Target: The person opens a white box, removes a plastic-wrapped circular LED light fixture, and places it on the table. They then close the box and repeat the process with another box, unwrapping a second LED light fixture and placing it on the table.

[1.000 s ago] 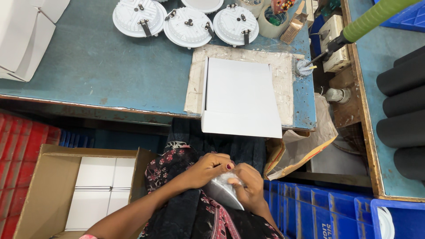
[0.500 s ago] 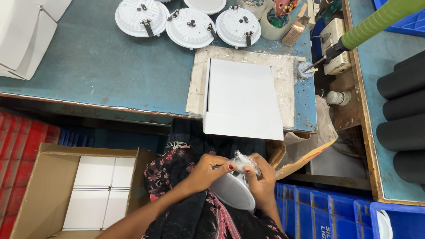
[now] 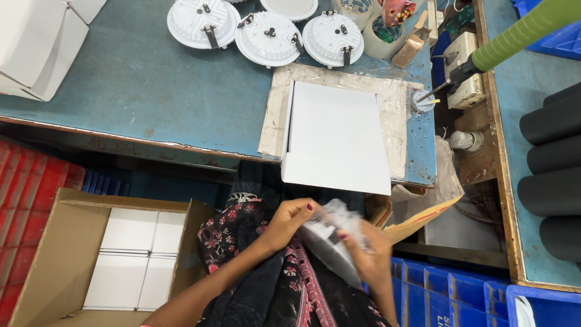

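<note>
Below the table edge, over my lap, both hands hold a round white fitting wrapped in a clear plastic bag (image 3: 330, 239). My left hand (image 3: 289, 221) grips the bag's left side. My right hand (image 3: 370, 253) grips its right side, fingers curled over the plastic. Just above them on the teal table (image 3: 151, 91) lies a flat white box (image 3: 336, 136) on a worn board, overhanging the front edge. The fitting is partly hidden by the crinkled plastic and by my hands.
Three round white lamp housings (image 3: 269, 36) stand at the table's back. An open carton of white boxes (image 3: 130, 257) sits on the floor at left. Blue crates (image 3: 460, 290) are at the lower right, black rolls (image 3: 554, 175) on the right, and a green-handled tool (image 3: 514, 36) hangs overhead.
The bagged fitting has come up from my lap toward the table edge. Both hands have shifted onto the plastic, the right one now over the bag's right side.
</note>
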